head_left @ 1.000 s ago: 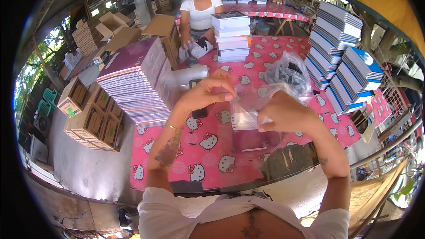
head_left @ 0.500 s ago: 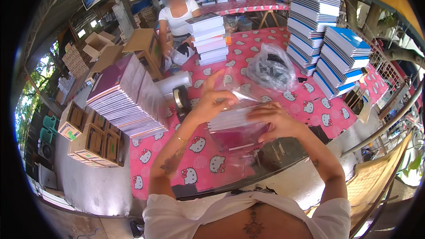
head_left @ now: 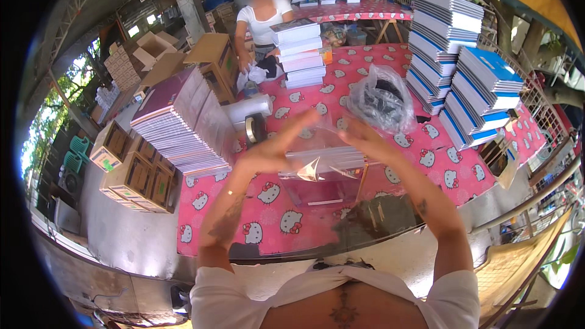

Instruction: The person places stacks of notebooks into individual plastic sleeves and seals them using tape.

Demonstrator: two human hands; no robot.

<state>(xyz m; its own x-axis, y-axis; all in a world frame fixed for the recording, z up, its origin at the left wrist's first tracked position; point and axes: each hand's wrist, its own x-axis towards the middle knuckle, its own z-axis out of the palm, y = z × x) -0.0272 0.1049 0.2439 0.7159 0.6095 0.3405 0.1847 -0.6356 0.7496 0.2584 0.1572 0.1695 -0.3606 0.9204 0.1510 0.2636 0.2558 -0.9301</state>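
Observation:
In front of me on the table lies a short stack of maroon-covered books [head_left: 320, 194], with clear plastic [head_left: 309, 169] over its upper part, glinting in the light. At its left far corner is my left hand [head_left: 274, 149], open, its fingers stretched out forward over the plastic. My right hand [head_left: 368, 141] reaches in at the right far side, fingers extended and apart from the thumb. Both hands are close to the plastic; whether the fingertips touch it is hard to see. The far edge of the stack is partly covered by plastic and hands.
A tall stack of maroon books [head_left: 183, 125] stands left, beside a tape dispenser [head_left: 255, 129] and a plastic roll [head_left: 247, 108]. Beyond lie a bag of crumpled plastic [head_left: 382, 100] and white book stacks [head_left: 298, 55]. Blue-edged stacks [head_left: 481, 94] stand right. A co-worker [head_left: 262, 21] stands across the table.
My left hand has gone from a bent, pinched pose to stretched fingers. The right hand has lifted off the books toward the far edge. The view has shifted slightly.

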